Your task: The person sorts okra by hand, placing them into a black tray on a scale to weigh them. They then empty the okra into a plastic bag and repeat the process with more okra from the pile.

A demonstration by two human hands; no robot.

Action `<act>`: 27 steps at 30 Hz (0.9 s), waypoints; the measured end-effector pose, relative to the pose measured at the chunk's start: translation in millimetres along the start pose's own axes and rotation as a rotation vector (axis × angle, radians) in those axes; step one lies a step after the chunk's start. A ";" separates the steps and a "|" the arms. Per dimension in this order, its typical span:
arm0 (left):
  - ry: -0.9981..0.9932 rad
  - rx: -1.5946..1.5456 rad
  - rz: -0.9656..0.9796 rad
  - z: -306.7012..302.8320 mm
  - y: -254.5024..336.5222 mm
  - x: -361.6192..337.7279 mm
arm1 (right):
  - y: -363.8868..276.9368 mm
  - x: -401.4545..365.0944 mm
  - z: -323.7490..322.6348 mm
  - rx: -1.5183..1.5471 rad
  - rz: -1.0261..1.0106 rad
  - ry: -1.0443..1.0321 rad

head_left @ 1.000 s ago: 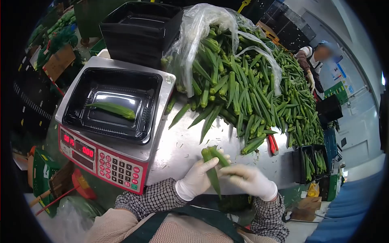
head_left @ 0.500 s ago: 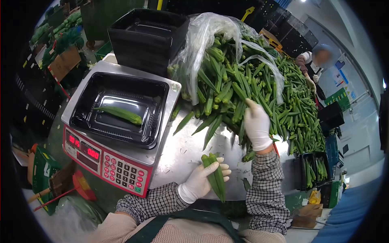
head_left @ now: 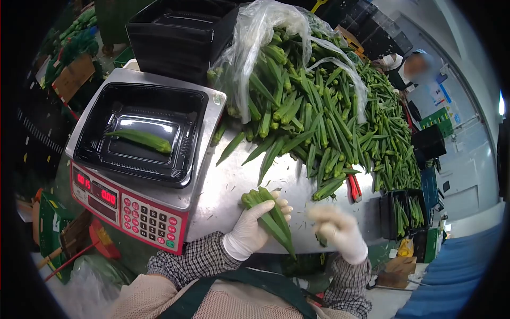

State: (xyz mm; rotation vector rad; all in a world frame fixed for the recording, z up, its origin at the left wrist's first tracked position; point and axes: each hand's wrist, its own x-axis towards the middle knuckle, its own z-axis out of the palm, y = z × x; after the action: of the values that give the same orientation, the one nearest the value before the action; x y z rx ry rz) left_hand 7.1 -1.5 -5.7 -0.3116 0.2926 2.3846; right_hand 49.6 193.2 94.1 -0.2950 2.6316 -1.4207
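Note:
My left hand [head_left: 247,233], in a white glove, is closed around a few green okra pods [head_left: 275,226] above the metal table near my body. To its right is my right hand [head_left: 340,233], also gloved. Its fingers are smeared by motion, so whether they hold anything does not show. Beyond both hands spreads a big heap of okra [head_left: 329,117], partly under a clear plastic bag [head_left: 249,69]. On the left, a black plastic tray [head_left: 87,143] with one okra pod [head_left: 142,140] in it rests on a digital scale [head_left: 151,223].
A stack of black trays [head_left: 170,50] stands behind the scale. On the table's right lie a red-handled tool [head_left: 354,189] and black trays holding okra [head_left: 390,215]. Another person [head_left: 401,74] is at the heap's far end. A broom [head_left: 103,242] leans at lower left.
My right hand has drawn back from the okra heap toward my body, beside my left hand. The left hand keeps its okra. The view has shifted slightly.

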 end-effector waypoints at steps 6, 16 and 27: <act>-0.104 -0.004 -0.021 -0.6 -0.8 -1.5 | 38.8 122.2 -1.1 -0.889 -0.256 0.485; -0.001 0.035 0.012 3.5 -6.6 -0.5 | 18.4 56.1 7.5 -0.561 -0.108 0.459; -0.030 0.037 -0.061 1.6 -3.2 -1.0 | 43.6 91.6 17.9 -0.890 0.115 0.497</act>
State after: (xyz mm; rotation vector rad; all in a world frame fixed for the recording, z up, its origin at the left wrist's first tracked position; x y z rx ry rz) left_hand 9.7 0.6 -4.3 -0.2638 0.3084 2.3188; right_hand -40.2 180.5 45.4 0.1622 3.4610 -0.2067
